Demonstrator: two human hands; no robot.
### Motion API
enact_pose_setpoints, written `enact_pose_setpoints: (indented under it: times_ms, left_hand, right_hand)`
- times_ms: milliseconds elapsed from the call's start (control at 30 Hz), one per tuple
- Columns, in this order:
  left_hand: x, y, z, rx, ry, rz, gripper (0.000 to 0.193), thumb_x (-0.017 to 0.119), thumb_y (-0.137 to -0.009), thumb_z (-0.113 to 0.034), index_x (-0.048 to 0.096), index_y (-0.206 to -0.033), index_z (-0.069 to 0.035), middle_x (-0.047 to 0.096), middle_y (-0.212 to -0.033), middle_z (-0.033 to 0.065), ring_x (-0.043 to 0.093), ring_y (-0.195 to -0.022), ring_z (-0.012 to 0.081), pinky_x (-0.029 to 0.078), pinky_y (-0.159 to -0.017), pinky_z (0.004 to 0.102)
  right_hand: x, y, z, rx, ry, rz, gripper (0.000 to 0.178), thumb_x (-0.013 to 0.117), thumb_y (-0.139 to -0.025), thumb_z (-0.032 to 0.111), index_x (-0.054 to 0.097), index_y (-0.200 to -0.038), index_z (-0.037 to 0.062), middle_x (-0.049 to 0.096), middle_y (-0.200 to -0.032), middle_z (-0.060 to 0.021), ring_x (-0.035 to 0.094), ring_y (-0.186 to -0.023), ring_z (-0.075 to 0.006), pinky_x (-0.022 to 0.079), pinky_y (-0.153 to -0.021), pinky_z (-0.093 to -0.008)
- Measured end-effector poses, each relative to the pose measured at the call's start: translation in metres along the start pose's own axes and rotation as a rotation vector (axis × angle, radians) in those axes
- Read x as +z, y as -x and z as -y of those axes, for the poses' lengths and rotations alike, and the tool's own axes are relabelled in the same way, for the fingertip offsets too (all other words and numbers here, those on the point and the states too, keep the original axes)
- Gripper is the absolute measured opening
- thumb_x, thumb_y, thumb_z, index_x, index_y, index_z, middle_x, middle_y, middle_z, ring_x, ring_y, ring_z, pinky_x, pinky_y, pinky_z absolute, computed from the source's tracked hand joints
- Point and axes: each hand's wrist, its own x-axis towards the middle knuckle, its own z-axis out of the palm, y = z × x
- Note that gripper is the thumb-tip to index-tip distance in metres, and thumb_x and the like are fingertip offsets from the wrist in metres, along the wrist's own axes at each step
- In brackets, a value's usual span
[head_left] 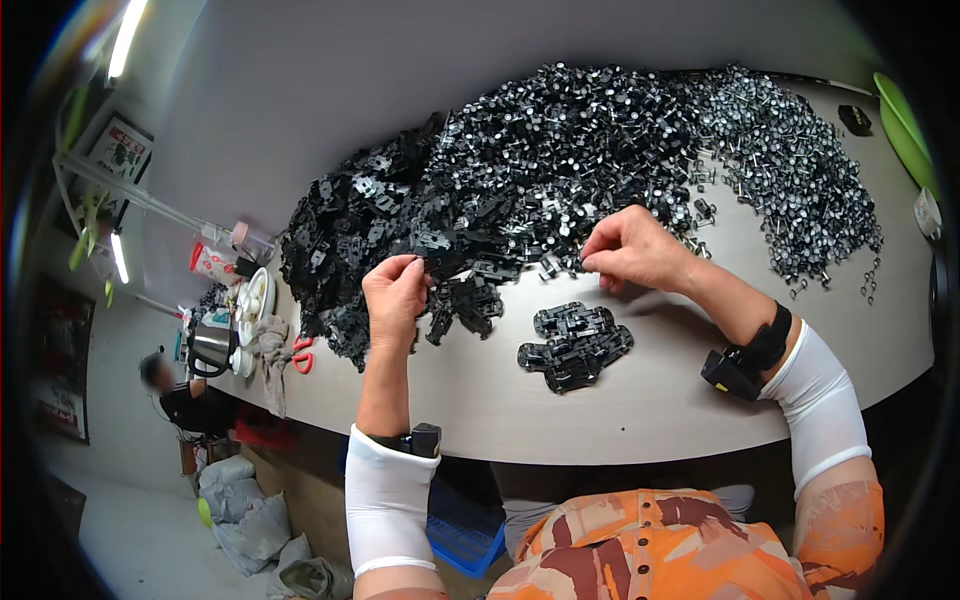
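My left hand (pixel 394 300) is raised at the near edge of a heap of flat black plastic toy-car chassis (pixel 365 220). Its fingers are pinched together, and whatever they hold is too small to make out. My right hand (pixel 640 250) is closed in a pinch too, at the front of a big pile of small black wheels on metal axles (pixel 570 130). I cannot make out what is between its fingertips. Between the hands and nearer to me, several black chassis with wheels (pixel 575 345) lie grouped on the pale table (pixel 690 410).
More bright metal axle pieces (pixel 800 180) spread to the right. A green basin (pixel 903 130) stands at the far right edge. Red-handled scissors (pixel 303 355), a cloth (pixel 272 360) and a steel kettle (pixel 211 345) sit at the left end. Another person (pixel 190 400) is beyond.
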Motion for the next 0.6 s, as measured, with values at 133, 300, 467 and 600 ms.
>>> enact_pose_setpoints:
  times_ms: [133, 300, 467, 600]
  left_hand:
    - [0.020, 0.004, 0.002, -0.191, 0.376, 0.161, 0.007, 0.062, -0.084, -0.006, 0.060, -0.089, -0.003, 0.061, -0.066, 0.0103, 0.053, -0.046, 0.0114, 0.035, -0.034, 0.0177]
    - [0.058, 0.010, 0.009, -0.306, 0.491, 0.261, 0.006, 0.064, -0.083, -0.006, 0.060, -0.086, -0.003, 0.061, -0.066, 0.0095, 0.054, -0.047, 0.0101, 0.035, -0.034, 0.0174]
    - [0.070, 0.009, 0.028, -0.289, 0.505, 0.347, 0.005, 0.062, -0.084, -0.004, 0.060, -0.087, -0.002, 0.062, -0.068, 0.0090, 0.056, -0.049, 0.0098, 0.037, -0.036, 0.0173]
    - [0.073, 0.012, 0.031, -0.269, 0.560, 0.410, 0.006, 0.061, -0.084, -0.003, 0.060, -0.089, -0.002, 0.063, -0.069, 0.0092, 0.056, -0.050, 0.0094, 0.038, -0.037, 0.0171]
  right_hand:
    - [0.008, -0.002, 0.002, 0.094, 0.098, 0.075, 0.011, 0.057, -0.081, 0.006, 0.064, -0.081, -0.0033, 0.063, -0.064, -0.0075, 0.062, -0.055, -0.0113, 0.050, -0.046, -0.0245]
    - [0.012, -0.007, -0.014, -0.399, 0.638, -0.025, 0.009, 0.057, -0.075, 0.000, 0.064, -0.078, -0.0053, 0.063, -0.072, -0.0202, 0.063, -0.069, -0.0328, 0.049, -0.063, -0.0369]
    - [0.008, -0.001, -0.002, -0.449, 0.723, -0.005, 0.012, 0.057, -0.075, -0.006, 0.064, -0.084, -0.0036, 0.062, -0.080, -0.0168, 0.062, -0.074, -0.0332, 0.049, -0.066, -0.0379]
    - [0.000, 0.004, 0.000, -0.453, 0.895, 0.089, 0.018, 0.059, -0.073, -0.006, 0.064, -0.090, -0.0011, 0.059, -0.086, -0.0115, 0.060, -0.080, -0.0303, 0.047, -0.069, -0.0374]
